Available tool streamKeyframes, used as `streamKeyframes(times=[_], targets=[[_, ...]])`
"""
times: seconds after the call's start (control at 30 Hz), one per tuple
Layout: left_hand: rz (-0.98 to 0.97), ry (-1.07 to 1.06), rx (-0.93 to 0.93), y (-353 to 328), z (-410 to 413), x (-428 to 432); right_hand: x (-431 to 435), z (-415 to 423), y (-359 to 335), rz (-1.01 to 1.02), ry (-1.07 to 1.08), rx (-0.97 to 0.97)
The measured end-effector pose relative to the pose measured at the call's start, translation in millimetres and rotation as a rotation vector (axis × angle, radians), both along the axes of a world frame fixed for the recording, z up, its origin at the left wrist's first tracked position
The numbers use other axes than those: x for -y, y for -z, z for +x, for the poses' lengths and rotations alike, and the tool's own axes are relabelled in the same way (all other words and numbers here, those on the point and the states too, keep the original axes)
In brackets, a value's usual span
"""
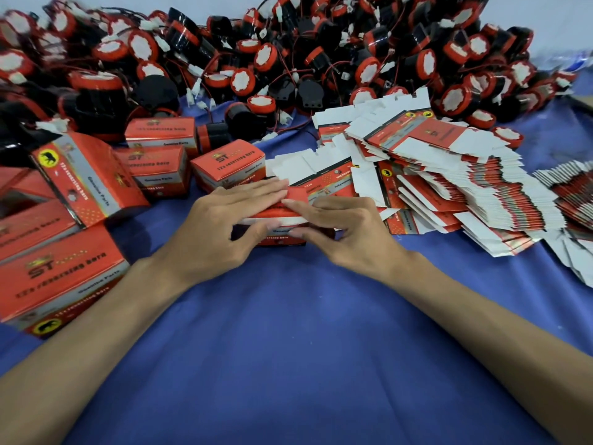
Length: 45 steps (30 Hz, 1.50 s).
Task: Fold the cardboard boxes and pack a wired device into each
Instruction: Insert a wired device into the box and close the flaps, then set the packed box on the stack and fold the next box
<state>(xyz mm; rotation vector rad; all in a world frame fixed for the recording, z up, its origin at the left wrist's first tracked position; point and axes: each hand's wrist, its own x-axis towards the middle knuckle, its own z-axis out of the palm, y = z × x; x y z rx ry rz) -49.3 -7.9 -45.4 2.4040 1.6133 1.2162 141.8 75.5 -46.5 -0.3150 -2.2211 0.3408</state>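
Note:
A red cardboard box (282,220) stands on the blue cloth at the middle of the view, between both hands. My left hand (221,226) lies over its left side, fingers stretched across the top flap and thumb against the front face. My right hand (346,229) holds the right end, fingers on the top flap and thumb at the front edge. Most of the box is hidden by the hands. A big heap of black and red wired devices (256,59) fills the far side. Flat unfolded boxes (449,175) lie stacked to the right.
Several folded red boxes (80,194) stand and lie at the left, one large one (61,274) near my left forearm. The blue cloth (288,332) covers the table towards me. More flat blanks (571,194) fan out at the far right edge.

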Motion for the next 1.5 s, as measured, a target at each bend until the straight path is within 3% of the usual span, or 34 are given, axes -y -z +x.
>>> streamKeyframes(times=[0.13,0.4,0.6,0.83,0.93,1.07,1.27,1.4,1.5], targets=[[-0.049,0.019,-0.083,0.8,-3.0,-0.9,-0.5,0.1,1.3,0.008,-0.01,0.027],[0.121,-0.041,-0.165,0.3,3.2,-1.1,-2.1,1.3,-1.0,0.134,0.007,0.07],[0.02,-0.057,-0.244,-0.5,3.2,3.5,-9.2,3.9,-5.3,0.013,-0.016,0.04],[0.254,-0.188,-0.402,2.3,11.0,6.2,-13.6,2.3,-3.7,0.093,-0.025,0.044],[0.163,-0.173,-0.318,1.2,11.9,4.6,-15.1,1.1,-5.2,0.072,-0.025,0.046],[0.116,-0.193,-0.405,0.7,12.0,7.8,-17.7,0.2,-10.0,0.07,-0.034,0.049],[0.242,-0.335,-0.549,-1.5,18.3,6.8,-4.3,3.0,-7.3,-0.105,-0.037,0.071],[0.173,-0.325,-0.585,-2.7,24.3,3.3,-3.4,7.4,-10.4,-0.328,-0.088,0.167],[0.094,-0.454,-0.583,-9.5,31.3,5.1,-8.2,10.5,-13.2,-0.295,-0.036,0.181]])
